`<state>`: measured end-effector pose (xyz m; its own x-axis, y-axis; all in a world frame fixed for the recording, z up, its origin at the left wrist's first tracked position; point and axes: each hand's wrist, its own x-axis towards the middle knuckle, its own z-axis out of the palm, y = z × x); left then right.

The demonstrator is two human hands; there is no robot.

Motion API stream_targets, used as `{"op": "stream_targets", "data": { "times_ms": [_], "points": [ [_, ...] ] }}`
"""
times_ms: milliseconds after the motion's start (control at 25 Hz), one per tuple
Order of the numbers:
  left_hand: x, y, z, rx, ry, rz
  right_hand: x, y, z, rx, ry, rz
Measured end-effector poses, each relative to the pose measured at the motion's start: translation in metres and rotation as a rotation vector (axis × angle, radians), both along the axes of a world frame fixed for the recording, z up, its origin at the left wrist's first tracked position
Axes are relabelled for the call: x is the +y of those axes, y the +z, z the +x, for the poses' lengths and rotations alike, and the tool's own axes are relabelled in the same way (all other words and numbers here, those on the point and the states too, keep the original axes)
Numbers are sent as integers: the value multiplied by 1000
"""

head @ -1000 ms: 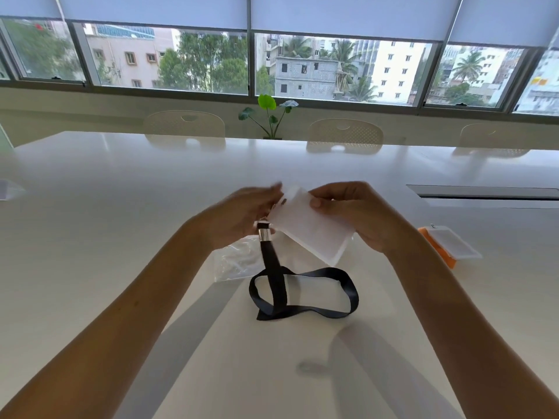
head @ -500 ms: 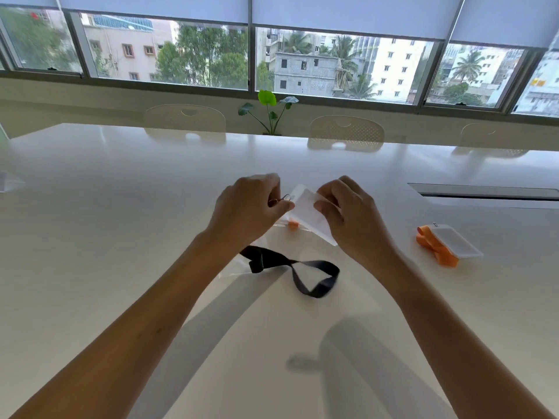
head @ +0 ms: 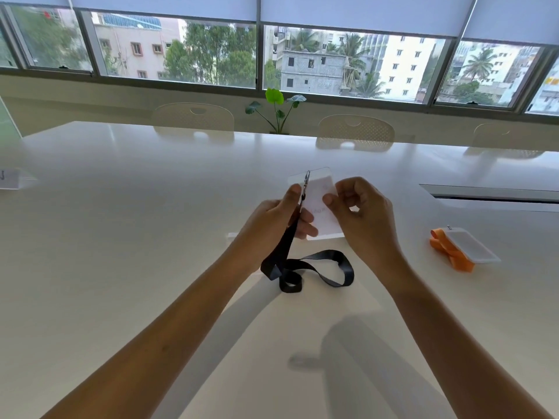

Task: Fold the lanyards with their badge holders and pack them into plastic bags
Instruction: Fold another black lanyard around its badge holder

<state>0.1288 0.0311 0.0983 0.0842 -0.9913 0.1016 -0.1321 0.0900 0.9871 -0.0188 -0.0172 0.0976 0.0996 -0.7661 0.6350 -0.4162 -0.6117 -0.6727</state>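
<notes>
Holding up a clear rectangular plastic badge holder point(head: 321, 204) at frame centre, both hands on it.

Left hand point(head: 272, 220) pinches its left edge by the metal clip point(head: 306, 182); right hand point(head: 361, 214) grips the right edge, fingers curled. The black fabric lanyard point(head: 302, 267) droops, looping onto the white table point(head: 121, 237). Centre right lies a folded orange lanyard with its holder point(head: 462, 249).

Black lanyard point(head: 305, 267); translucent white badge holder point(head: 322, 204); orange lanyard point(head: 447, 252); glossy white table point(head: 121, 237).
</notes>
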Motion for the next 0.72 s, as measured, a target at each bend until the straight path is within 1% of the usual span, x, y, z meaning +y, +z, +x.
{"op": "stream_targets", "data": {
  "times_ms": [40,80,160,240,320,400,480,560,640,680,720],
  "points": [
    [0,1,2,105,-48,17,0,-1,1,-11,15,16],
    [-1,2,3,160,-68,7,0,-2,2,-24,31,38],
    [-3,3,3,198,-40,-41,1,-4,4,-63,71,97],
    [-4,2,-1,133,51,-119,0,-6,6,-112,104,154],
    [-3,1,-6,44,131,-177,0,-8,7,-210,136,220],
    [-3,0,-10,17,148,-202,0,-11,7,-342,191,308],
    [-4,1,-11,3,128,-204,-1,-14,6,-387,231,356],
    [-5,2,-10,27,74,-175,-3,-15,5,-353,215,333],
    [-5,7,-5,28,32,-130,-7,-16,0,-251,136,256],
    [-7,10,1,-45,44,-118,-9,-17,-3,-189,101,225],
    [-9,13,7,-196,74,-126,-10,-17,-7,-135,83,215]
  ]
}}
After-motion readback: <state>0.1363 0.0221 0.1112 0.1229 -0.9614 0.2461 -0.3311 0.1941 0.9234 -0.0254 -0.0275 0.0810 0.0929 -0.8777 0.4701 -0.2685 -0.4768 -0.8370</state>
